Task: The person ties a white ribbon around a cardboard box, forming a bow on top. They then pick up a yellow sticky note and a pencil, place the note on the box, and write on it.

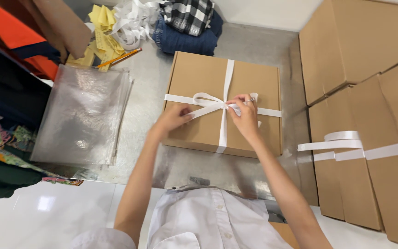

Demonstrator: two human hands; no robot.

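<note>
Your fingers [242,107] pinch the white ribbon [223,105] at its crossing, mid-frame on the flat cardboard box [199,78]; your left hand [173,117] grips the loop's tail, your right hand [245,115] the knot. You seem mid-bow; tightening wants even pull. The box sits on a metal table [148,92], clear sleeves [84,115] left, stacked cartons [360,46] right.

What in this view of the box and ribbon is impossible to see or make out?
Head view:
- The knot in the white ribbon: covered by the right hand.
- Inside of the cardboard box: its lid is closed.
- Left hand fingertips: curled under, so its grip is unclear.
- Stacked boxes on the right: cut off by the frame edge.
- Clear plastic sheets: number in the stack too fine to count.
</note>
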